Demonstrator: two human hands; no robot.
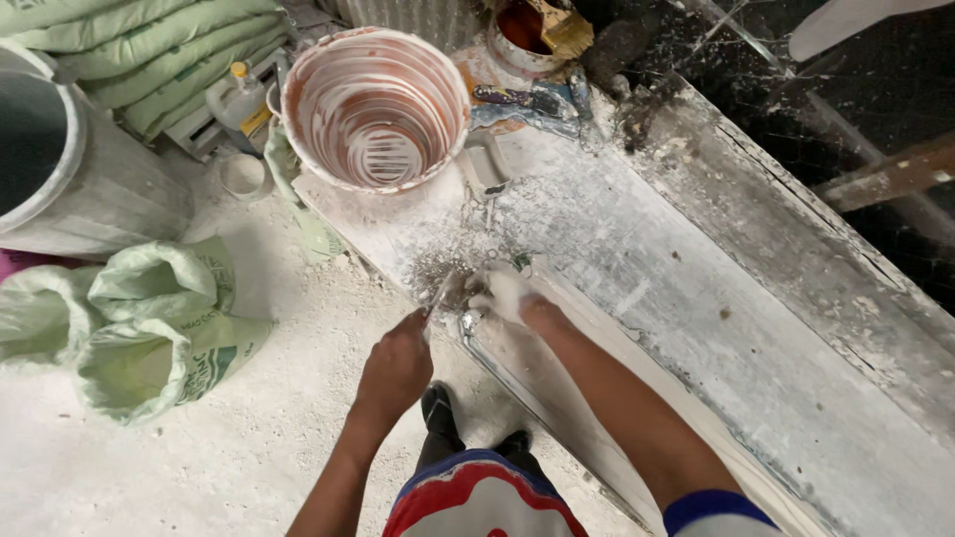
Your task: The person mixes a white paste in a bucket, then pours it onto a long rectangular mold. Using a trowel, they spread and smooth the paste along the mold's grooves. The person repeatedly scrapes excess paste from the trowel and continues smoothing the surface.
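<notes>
- Table [696, 288]: a long plank, thick with white powder and dried plaster, running from upper left to lower right; its far edge is rough and cracked.
- Floor [249, 438]: pale, dusty, white all over. Dark ground with white splatter lies beyond the table at upper right.
- Bucket [375, 107]: stands at the table's far-left end, orange inside, streaked with white rings.
- Tin [524, 35]: behind the bucket, reddish inside, a brush [565, 30] resting across its rim.
- Drum [60, 159]: large, grey, on the floor at far left.
- Sacks [149, 308]: two open green-white ones on the floor, mouths rolled back; more green sacks stacked at the top left.
- Bottle [242, 99]: yellow cap, beside the stack.
- Grey patch [443, 264]: scraped spot on the table just beyond the hands, nothing lying between it and them.
- Left hand [396, 370]: below the table's near edge, grip clenched on a scraper [438, 296] — thin blade angled up toward the grey patch, tip at the table's edge.
- Right hand [502, 295]: coated white, pressed on the table edge just beside the blade; whether its grip is closed or loose I cannot tell.
- Both forearms reach forward from below — dark shoes [438, 403] show between them.
</notes>
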